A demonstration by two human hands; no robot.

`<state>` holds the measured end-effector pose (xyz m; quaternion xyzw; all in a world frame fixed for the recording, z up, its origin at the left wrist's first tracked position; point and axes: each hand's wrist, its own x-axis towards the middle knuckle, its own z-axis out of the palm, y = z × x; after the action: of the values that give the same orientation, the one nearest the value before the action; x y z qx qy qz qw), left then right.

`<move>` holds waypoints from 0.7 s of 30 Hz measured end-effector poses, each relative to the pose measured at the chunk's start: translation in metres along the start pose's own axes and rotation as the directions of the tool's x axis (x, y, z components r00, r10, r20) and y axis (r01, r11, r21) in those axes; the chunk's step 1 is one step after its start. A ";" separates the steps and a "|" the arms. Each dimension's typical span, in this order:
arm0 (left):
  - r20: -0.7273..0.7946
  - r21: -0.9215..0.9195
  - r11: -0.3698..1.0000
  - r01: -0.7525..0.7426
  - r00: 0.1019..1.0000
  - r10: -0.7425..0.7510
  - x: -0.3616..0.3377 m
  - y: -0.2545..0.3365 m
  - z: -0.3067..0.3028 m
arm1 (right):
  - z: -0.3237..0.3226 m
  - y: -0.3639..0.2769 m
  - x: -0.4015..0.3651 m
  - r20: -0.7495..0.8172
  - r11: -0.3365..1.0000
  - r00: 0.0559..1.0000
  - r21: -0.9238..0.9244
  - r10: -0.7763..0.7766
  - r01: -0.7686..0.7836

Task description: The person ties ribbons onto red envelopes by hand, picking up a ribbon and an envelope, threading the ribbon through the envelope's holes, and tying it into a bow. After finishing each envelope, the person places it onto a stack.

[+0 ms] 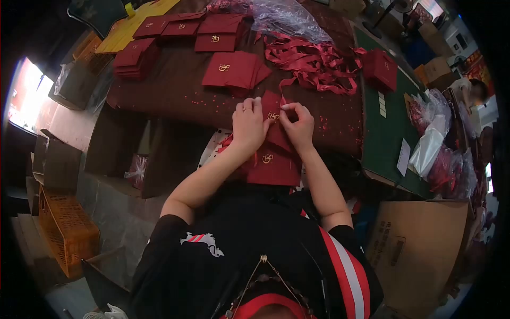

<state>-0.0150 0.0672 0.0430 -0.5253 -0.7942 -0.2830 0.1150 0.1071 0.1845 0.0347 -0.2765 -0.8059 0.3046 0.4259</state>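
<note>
A dark red gift bag [276, 135] with a gold emblem lies at the table's front edge between my hands. My left hand [248, 125] rests on its left side, thumb pressing near the emblem. At its upper right, my right hand [297, 125] pinches a thin red ribbon [283, 93] between thumb and forefinger. That ribbon appears to run up toward a tangled heap of red ribbons [319, 61]. Nearer my body, another red bag [273, 169] with the same emblem lies in my lap area. Just beyond my left hand sits a stack of red bags [231, 69].
More stacked red bags [135, 58] stand at the table's back left, and another stack [380, 70] at the right. Clear plastic wrap [289, 18] lies behind the ribbons. A large cardboard box [417, 255] is at lower right, an orange crate [66, 228] at left. Another person [467, 93] is far right.
</note>
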 end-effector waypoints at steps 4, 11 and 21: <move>0.038 -0.127 0.977 0.173 0.985 -0.170 0.001 -0.010 0.002 | -0.002 -0.006 0.002 0.017 0.997 0.997 -0.034 -0.075 0.076; 0.098 -0.450 0.845 0.289 0.956 -0.275 0.002 -0.014 -0.012 | -0.002 -0.010 0.007 0.010 0.959 0.968 -0.132 -0.252 0.251; 0.103 -0.525 0.816 0.242 0.970 -0.221 -0.011 -0.008 -0.010 | -0.003 -0.030 0.005 0.113 0.843 0.907 -0.337 -0.406 0.419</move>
<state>-0.0185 0.0506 0.0438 -0.4413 -0.7439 -0.4945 -0.0858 0.1016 0.1695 0.0604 -0.1629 -0.8954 0.0612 0.4098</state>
